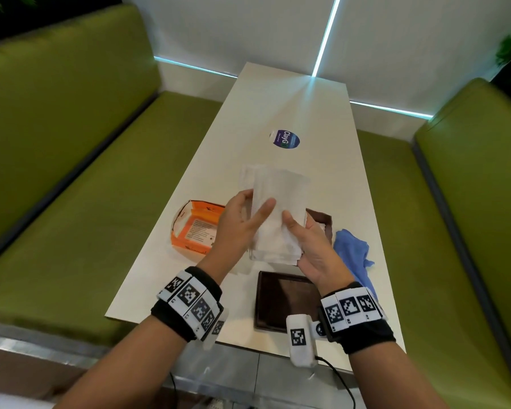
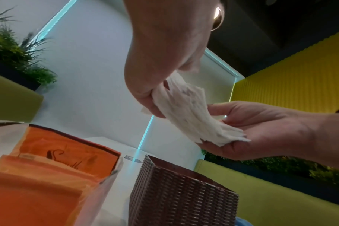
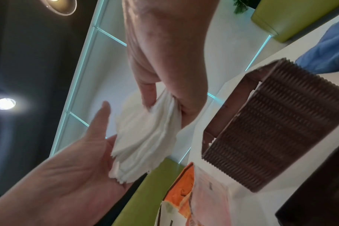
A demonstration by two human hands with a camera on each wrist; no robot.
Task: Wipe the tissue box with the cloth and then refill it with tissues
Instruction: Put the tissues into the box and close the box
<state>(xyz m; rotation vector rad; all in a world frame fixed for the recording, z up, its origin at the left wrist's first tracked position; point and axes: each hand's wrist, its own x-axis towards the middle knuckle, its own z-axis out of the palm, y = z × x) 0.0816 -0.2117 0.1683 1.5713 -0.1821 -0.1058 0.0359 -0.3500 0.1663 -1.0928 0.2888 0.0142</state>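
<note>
1. Risk: loose, ragged-edged tissues [image 1: 273, 214] splaying or slipping out, since the stack sags between two hands in mid-air above the tabletop [image 1: 295, 113]
2. Risk: stack catching on the rim of the box [image 1: 322, 224] if lowered skewed; box mostly hidden behind the stack at centre of the head view, open top showing
3. Risk: sheets dropping onto the orange pack [image 1: 195, 228] at centre left, or knocking the lid [image 1: 281, 299] lying flat at lower centre
4. Left hand [image 1: 242, 222]: thumb and fingers [image 2: 151, 105] curled round the stack's upper end, pinching it, plain in the left wrist view
5. Right hand [image 1: 313, 249]: palm up under the lower end of the stack, fingers [image 2: 221, 107] fairly straight, thumb [image 1: 292, 225] laid across the top; cupping and steadying more than clamping
6. Cloth [image 1: 353, 249]: blue, crumpled, on the tabletop just right of the box, untouched
7. Judgement: refill under way, tissues not yet in the box
</note>
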